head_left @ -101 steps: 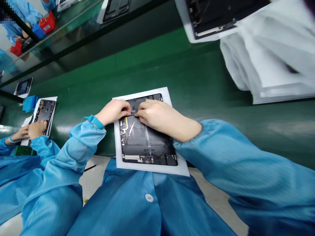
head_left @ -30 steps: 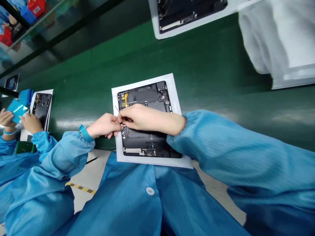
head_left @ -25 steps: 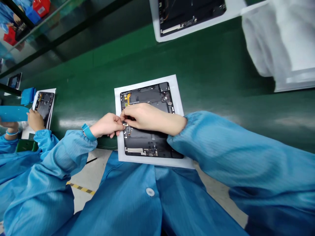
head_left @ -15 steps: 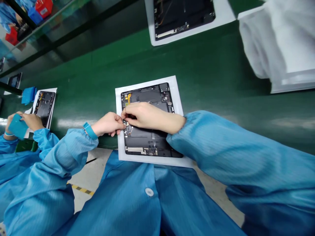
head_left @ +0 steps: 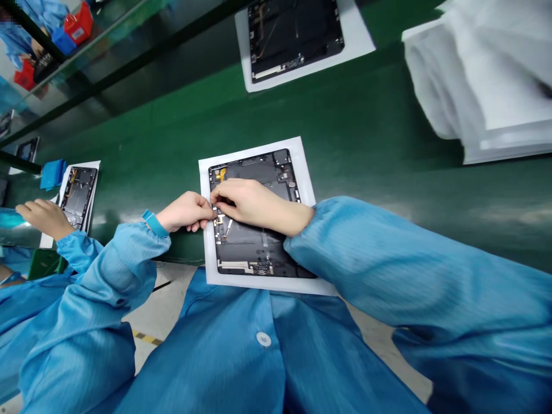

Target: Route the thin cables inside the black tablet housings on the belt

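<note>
Hanging slightly over the near edge of the green surface (head_left: 366,144), the white sheet (head_left: 307,178) could easily get bumped, and the opened black tablet (head_left: 252,238) laid flat on it would be shifted too. The right hand (head_left: 244,198) and left hand (head_left: 185,211) are parked at the tablet's left side, fingertips bunched close; whether the fingers are apart or clamped on something tiny can't be told. If pressed carelessly, the thin pale strip (head_left: 228,229) nearby could get creased, tbh.
</note>
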Available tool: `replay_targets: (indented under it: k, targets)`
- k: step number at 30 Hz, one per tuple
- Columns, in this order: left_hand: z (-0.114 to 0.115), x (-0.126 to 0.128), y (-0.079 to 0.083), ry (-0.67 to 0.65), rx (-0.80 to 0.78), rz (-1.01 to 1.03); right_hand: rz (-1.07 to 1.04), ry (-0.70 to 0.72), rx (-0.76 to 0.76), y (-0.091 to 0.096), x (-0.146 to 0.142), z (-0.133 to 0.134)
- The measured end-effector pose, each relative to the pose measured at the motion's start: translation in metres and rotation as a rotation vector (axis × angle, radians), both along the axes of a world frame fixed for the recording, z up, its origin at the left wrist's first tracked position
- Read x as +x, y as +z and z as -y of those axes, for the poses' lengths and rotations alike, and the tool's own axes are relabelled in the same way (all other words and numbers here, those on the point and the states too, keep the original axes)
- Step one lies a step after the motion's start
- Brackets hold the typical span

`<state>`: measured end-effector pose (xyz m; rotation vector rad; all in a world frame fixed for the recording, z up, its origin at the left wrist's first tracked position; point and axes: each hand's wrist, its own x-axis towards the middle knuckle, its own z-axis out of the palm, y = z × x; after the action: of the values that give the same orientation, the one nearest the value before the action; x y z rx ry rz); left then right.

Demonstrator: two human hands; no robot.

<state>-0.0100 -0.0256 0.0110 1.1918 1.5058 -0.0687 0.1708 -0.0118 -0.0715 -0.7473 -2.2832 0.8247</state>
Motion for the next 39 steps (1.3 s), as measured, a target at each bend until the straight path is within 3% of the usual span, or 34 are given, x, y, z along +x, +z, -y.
replay_targets:
  k: [9,16,23,32,39]
  targets:
    - [-0.004,0.002,0.001,0.046,-0.033,-0.054,-0.065,-0.103,-0.011,0.000,-0.005,-0.008]
    - [-0.010,-0.004,0.001,0.040,0.065,-0.055,-0.024,-0.164,-0.074,0.003,-0.012,-0.017]
    - [-0.018,-0.006,0.001,0.087,0.058,-0.039,-0.002,-0.211,-0.087,0.006,-0.016,-0.018]
    - [-0.025,-0.005,-0.003,0.138,0.070,-0.018,0.029,-0.234,-0.144,0.012,-0.016,-0.020]
    - [-0.027,-0.008,-0.009,0.157,0.106,0.040,-0.008,-0.227,-0.082,0.007,-0.014,-0.019]
